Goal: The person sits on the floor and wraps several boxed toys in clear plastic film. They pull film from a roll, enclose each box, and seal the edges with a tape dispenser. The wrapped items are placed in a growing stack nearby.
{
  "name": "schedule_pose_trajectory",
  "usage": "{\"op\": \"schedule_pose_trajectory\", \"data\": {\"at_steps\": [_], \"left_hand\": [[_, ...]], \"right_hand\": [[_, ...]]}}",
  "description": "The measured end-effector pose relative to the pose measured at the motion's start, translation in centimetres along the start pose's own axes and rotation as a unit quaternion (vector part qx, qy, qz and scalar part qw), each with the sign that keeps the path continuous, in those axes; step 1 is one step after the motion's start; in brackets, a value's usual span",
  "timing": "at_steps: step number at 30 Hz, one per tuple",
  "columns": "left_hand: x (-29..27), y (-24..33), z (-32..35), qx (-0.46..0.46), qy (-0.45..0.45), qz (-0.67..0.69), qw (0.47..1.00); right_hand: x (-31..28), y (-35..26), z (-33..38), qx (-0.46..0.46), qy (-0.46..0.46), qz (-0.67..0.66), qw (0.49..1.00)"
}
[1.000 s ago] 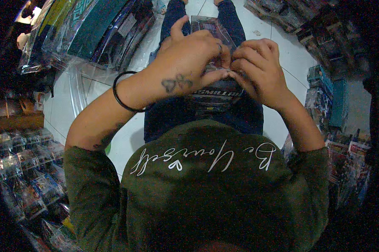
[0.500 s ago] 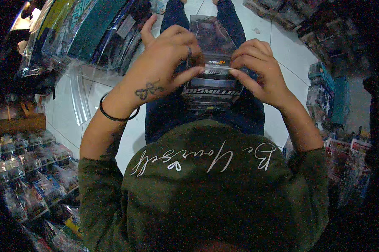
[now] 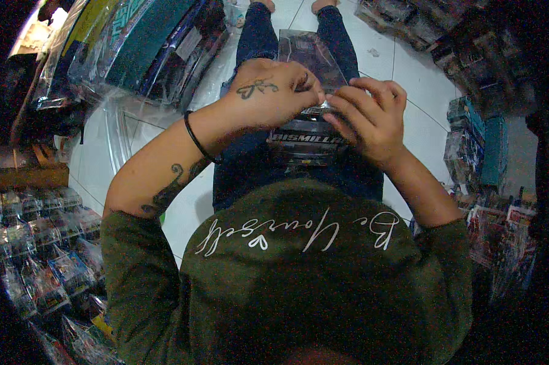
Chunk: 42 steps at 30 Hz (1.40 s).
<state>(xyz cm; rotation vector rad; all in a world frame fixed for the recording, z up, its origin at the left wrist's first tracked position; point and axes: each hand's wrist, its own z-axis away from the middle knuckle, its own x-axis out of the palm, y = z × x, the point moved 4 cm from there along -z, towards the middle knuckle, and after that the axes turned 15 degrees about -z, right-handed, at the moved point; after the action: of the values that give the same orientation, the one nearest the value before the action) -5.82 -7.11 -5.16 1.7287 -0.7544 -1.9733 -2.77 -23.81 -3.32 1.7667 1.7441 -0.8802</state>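
Note:
A dark boxed package [image 3: 305, 140] with pale lettering lies across my lap. Clear plastic film [image 3: 308, 47] extends from its far end between my shins. My left hand [image 3: 277, 91] is bent over the package, its fingers curled and pinched together. Beside it, my right hand [image 3: 368, 118] has thumb and forefinger drawn together, the other fingers loosely bent. Both sets of fingertips meet over the middle of the package, where something small and shiny shows between them. What exactly they pinch is too small to tell.
Large plastic-wrapped boxes [image 3: 146, 55] stand at the far left above a clear plastic strip [image 3: 117, 137] on the tiled floor. Rows of small bagged packages [image 3: 43, 255] line the near left. Stacked dark packages [image 3: 402, 24] and teal-edged boxes [image 3: 469, 137] stand on the right.
My left hand has moved right and rolled over, its fingers curling in. My right hand has shifted slightly left, bringing the fingertips together. The package stays on my lap.

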Motion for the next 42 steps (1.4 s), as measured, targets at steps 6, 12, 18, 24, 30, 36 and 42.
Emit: {"op": "schedule_pose_trajectory", "data": {"at_steps": [6, 12, 18, 24, 30, 36, 42], "left_hand": [[-0.7, 2.5, 1.8, 0.200, 0.221, -0.354, 0.887], [-0.8, 3.3, 2.8, 0.229, 0.257, -0.415, 0.842], [0.3, 1.7, 2.8, 0.206, 0.296, -0.350, 0.865], [-2.1, 0.8, 4.9, 0.205, 0.235, -0.383, 0.870], [-0.8, 2.6, 3.7, 0.201, 0.245, -0.312, 0.896], [0.3, 2.8, 3.1, 0.201, 0.305, -0.236, 0.900], [0.1, 3.3, 2.2, 0.154, 0.206, -0.337, 0.906]], "right_hand": [[1.0, 0.9, 0.5, 0.004, -0.095, -0.019, 0.995], [-1.7, 2.5, -1.1, 0.129, -0.219, -0.122, 0.959], [-1.6, 1.3, -0.6, 0.080, -0.063, -0.119, 0.988], [0.7, 0.8, -0.4, 0.074, -0.059, -0.144, 0.985], [-0.7, 0.6, -1.3, 0.079, -0.062, -0.194, 0.976], [-0.2, 1.3, -0.8, 0.126, -0.092, -0.215, 0.964], [-0.2, 1.8, -1.0, 0.134, -0.103, -0.218, 0.961]]}}
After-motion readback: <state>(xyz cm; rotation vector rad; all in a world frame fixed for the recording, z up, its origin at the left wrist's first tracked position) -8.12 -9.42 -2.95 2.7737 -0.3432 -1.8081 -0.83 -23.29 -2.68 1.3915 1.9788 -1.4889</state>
